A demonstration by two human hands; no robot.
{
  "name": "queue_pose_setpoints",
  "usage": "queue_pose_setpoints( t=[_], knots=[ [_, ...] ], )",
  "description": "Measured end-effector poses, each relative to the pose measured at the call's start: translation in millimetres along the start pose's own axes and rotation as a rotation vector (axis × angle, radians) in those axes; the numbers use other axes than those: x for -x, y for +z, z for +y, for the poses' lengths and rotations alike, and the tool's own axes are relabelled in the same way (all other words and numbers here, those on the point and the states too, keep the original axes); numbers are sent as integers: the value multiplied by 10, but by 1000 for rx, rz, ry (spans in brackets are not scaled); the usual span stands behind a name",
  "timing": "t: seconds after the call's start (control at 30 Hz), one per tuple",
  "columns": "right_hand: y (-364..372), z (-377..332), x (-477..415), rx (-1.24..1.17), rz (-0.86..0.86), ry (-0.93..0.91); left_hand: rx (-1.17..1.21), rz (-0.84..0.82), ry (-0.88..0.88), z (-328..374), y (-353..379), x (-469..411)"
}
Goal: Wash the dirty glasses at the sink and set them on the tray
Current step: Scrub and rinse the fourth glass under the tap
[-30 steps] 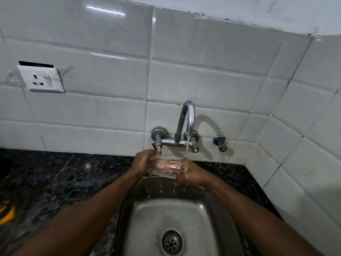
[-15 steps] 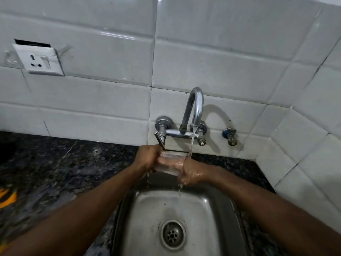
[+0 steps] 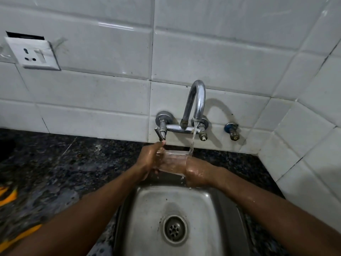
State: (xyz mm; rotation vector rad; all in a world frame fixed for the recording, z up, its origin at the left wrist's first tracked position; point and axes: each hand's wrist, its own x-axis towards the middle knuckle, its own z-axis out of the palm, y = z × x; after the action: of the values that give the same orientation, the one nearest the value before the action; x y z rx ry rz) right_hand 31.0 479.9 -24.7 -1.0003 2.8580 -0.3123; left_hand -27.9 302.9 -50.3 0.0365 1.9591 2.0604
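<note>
Hardly anything had shifted since half a second earlier: both hands still held the clear glass [image 3: 171,161] sideways over the back edge of the sink [image 3: 147,209]. The left hand [image 3: 149,159] gripped its left end, fingers curled round it. The right hand [image 3: 197,172] clasped the right end, where water [image 3: 192,143] from the faucet [image 3: 197,100] struck it.

The orange thing [image 3: 9,197] on the bench [image 3: 55,163] is blurry and cut off at the left edge. The sink [image 3: 212,209] runs off the bottom. The right hand's [image 3: 198,174] fingers are hard to see through the wet glass [image 3: 171,161].
</note>
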Motion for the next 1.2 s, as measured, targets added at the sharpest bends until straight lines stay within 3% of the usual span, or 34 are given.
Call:
queue_pose_setpoints(
  t=[0.07, 0.1, 0.2, 0.23, 0.33, 0.4, 0.43, 0.53, 0.6, 0.73, 0.87, 0.93, 0.97, 1.1, 1.2],
  knots=[
    [-98, -28, -8, -208, -25, 37, 26, 62, 158, -24, 25, 72],
    [-85, -52, 5, -239, -50, 82, -8, 81, 131, -43, 46, 68],
    [-18, -96, 50, 104, -61, 133, -151, 69, -221, 41, 91, 44],
    [6, -89, 82, 190, 0, 90, -169, 53, -264, 69, 84, 47],
    [-95, -87, 77, 0, 59, 33, -69, 37, 3, 113, 81, 114],
    [-158, -130, 64, -191, -2, 42, -15, 20, 163, 88, 74, 203],
    [-119, -161, 55, -222, -50, 72, -33, 21, 160, 61, 75, 196],
    [-86, -253, 74, 99, -140, 143, -157, 48, -127, 119, 66, 104],
    [-135, -211, 104, 204, -64, 86, -103, 33, -178, 135, 67, 122],
    [-230, -236, 73, -224, -40, 102, 99, 12, 5, 126, 93, 223],
    [-140, -217, 39, -511, 133, 345, 85, 295, -220, 23, 208, 226],
    [-131, -260, 48, -769, 345, 469, 197, 303, -284, -42, 242, 254],
    [-106, -326, 31, -783, 443, 505, 246, 257, -293, -70, 261, 275],
    [10, -425, -93, -301, 751, 551, 391, 1, -349, -111, 331, 408],
    [-215, -308, -80, 167, 645, 514, 126, -25, -389, -168, 308, 437]
  ],
)
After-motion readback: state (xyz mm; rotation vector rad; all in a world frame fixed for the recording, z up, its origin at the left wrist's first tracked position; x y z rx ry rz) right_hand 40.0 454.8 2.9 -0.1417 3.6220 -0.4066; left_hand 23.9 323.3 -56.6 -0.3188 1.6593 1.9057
